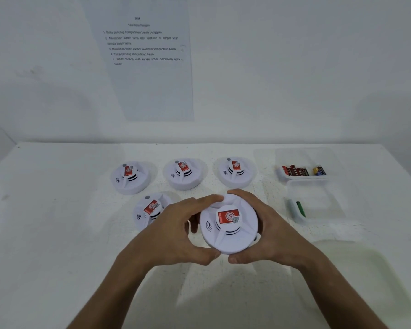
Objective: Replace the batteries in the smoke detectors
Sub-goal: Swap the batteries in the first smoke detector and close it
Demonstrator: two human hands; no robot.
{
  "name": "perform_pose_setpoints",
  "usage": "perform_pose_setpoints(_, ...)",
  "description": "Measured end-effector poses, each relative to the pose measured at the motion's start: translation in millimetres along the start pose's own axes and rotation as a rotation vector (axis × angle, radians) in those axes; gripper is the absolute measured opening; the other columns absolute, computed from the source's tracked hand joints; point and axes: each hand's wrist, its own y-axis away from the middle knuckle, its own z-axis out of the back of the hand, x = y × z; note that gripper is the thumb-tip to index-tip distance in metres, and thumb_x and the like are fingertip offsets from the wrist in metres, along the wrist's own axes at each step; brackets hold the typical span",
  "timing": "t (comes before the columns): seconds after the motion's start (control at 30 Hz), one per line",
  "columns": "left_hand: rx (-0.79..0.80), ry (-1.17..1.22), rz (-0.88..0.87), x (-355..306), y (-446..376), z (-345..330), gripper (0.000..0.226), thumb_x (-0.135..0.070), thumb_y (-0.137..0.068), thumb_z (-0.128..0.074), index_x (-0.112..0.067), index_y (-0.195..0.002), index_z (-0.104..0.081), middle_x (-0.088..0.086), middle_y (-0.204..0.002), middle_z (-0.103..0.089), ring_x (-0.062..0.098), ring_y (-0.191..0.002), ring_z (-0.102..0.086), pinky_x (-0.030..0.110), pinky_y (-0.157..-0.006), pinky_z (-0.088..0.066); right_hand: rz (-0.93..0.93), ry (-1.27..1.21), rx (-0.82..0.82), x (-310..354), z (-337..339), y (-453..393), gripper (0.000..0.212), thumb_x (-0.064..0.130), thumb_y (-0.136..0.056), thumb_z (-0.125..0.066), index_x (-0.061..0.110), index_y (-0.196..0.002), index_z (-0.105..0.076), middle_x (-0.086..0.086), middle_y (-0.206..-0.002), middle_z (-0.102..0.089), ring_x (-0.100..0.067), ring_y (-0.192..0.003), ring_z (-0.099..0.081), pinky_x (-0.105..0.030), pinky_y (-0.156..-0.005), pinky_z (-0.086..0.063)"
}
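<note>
A round white smoke detector (228, 230) with a red label on its raised centre is held face up above the white table (57, 222). My left hand (176, 231) grips its left rim and my right hand (268, 230) grips its right rim, thumbs meeting at the near edge. Another detector (147, 212) lies just left of my left hand, partly hidden by it. Three more detectors (129, 178) (184, 173) (235, 172) sit in a row behind. A clear tray (301, 178) at the right holds several red batteries (294, 170).
A second clear container (318, 203) in front of the battery tray holds a green battery (301, 208). A printed instruction sheet (145, 55) hangs on the wall behind the table. The wall runs along the table's far edge.
</note>
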Motion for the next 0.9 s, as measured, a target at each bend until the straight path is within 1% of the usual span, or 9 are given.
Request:
perform_pose_setpoints(0.07,-0.01,0.018,-0.001,1.4,0.8,-2.2,0.087,-0.046,-0.062,-0.081,-0.053,-0.136,-0.037,-0.019,-0.11,-0.062,0.016,-0.087,-0.058,0.021,-0.069,-0.053,0.011,0.027,-0.036,4.3,-1.2,-1.7,0.09,0.021,-0.06,-0.091,0.04,-0.133,-0.041,0.043,-0.128,-0.049,0.013,-0.123,-0.048,-0.002,-0.093,-0.04)
perform_pose_setpoints(0.13,-0.018,0.046,0.022,3.0,1.9,-3.6,0.093,-0.048,-0.062,-0.081,-0.05,-0.14,-0.031,-0.02,-0.106,-0.062,0.016,-0.09,-0.06,0.022,-0.07,-0.055,0.021,0.06,-0.063,6.6,-2.4,-2.4,0.09,0.033,-0.063,-0.09,0.052,-0.135,-0.039,0.042,-0.13,-0.049,0.012,-0.125,-0.047,-0.003,-0.095,-0.041)
perform_pose_setpoints(0.17,-0.016,0.053,0.039,3.7,2.1,-3.6,0.095,-0.051,-0.062,-0.08,-0.048,-0.142,-0.03,-0.02,-0.104,-0.063,0.016,-0.091,-0.06,0.022,-0.07,-0.055,0.01,0.07,-0.063,4.8,-2.3,-2.0,0.092,0.031,-0.063,-0.091,0.05,-0.136,-0.039,0.036,-0.133,-0.05,0.006,-0.128,-0.048,-0.008,-0.097,-0.043)
perform_pose_setpoints(0.23,-0.007,0.045,0.041,4.5,1.9,-3.2,0.089,-0.054,-0.062,-0.078,-0.049,-0.139,-0.035,-0.02,-0.105,-0.063,0.015,-0.091,-0.06,0.022,-0.069,-0.054,-0.012,0.047,-0.041,-0.5,-0.8,-0.3,0.096,0.019,-0.06,-0.093,0.035,-0.139,-0.041,0.02,-0.136,-0.054,-0.009,-0.13,-0.051,-0.021,-0.102,-0.046)
perform_pose_setpoints(0.3,0.006,0.043,0.024,3.5,1.6,-2.7,0.081,-0.052,-0.064,-0.078,-0.053,-0.135,-0.04,-0.019,-0.108,-0.063,0.016,-0.091,-0.06,0.023,-0.068,-0.054,-0.024,0.013,-0.016,-5.1,0.0,1.5,0.097,0.016,-0.059,-0.093,0.029,-0.14,-0.041,0.015,-0.136,-0.056,-0.014,-0.13,-0.051,-0.028,-0.105,-0.047)
perform_pose_setpoints(0.6,-0.007,0.092,0.039,4.2,4.6,-6.3,0.086,-0.053,-0.061,-0.083,-0.059,-0.133,-0.037,-0.013,-0.112,-0.063,0.02,-0.092,-0.059,0.026,-0.069,-0.055,-0.066,-0.02,0.001,-0.3,-2.0,0.5,0.093,0.015,-0.058,-0.093,0.033,-0.135,-0.044,0.02,-0.132,-0.057,-0.008,-0.128,-0.052,-0.02,-0.101,-0.047)
perform_pose_setpoints(0.73,0.002,0.103,0.039,4.2,5.6,-5.7,0.087,-0.053,-0.06,-0.084,-0.06,-0.133,-0.036,-0.014,-0.114,-0.062,0.02,-0.092,-0.059,0.023,-0.07,-0.054,-0.074,-0.028,0.019,-0.3,-2.1,1.8,0.099,0.014,-0.058,-0.094,0.031,-0.14,-0.041,0.015,-0.136,-0.056,-0.012,-0.131,-0.051,-0.034,-0.107,-0.047)
perform_pose_setpoints(0.8,0.007,0.112,0.048,4.2,6.1,-6.1,0.087,-0.054,-0.059,-0.084,-0.062,-0.131,-0.036,-0.015,-0.115,-0.062,0.019,-0.094,-0.059,0.024,-0.071,-0.055,-0.072,-0.037,0.026,0.3,-2.4,2.2,0.101,0.01,-0.058,-0.094,0.028,-0.141,-0.04,0.012,-0.137,-0.056,-0.014,-0.131,-0.051,-0.035,-0.107,-0.048)
perform_pose_setpoints(0.9,0.004,0.117,0.059,5.7,6.4,-6.9,0.088,-0.057,-0.058,-0.083,-0.059,-0.133,-0.037,-0.015,-0.115,-0.062,0.02,-0.095,-0.06,0.026,-0.072,-0.056,-0.061,-0.061,0.022,1.3,-3.2,2.4,0.1,0.006,-0.058,-0.094,0.026,-0.14,-0.041,0.012,-0.135,-0.057,-0.014,-0.13,-0.052,-0.031,-0.104,-0.048)
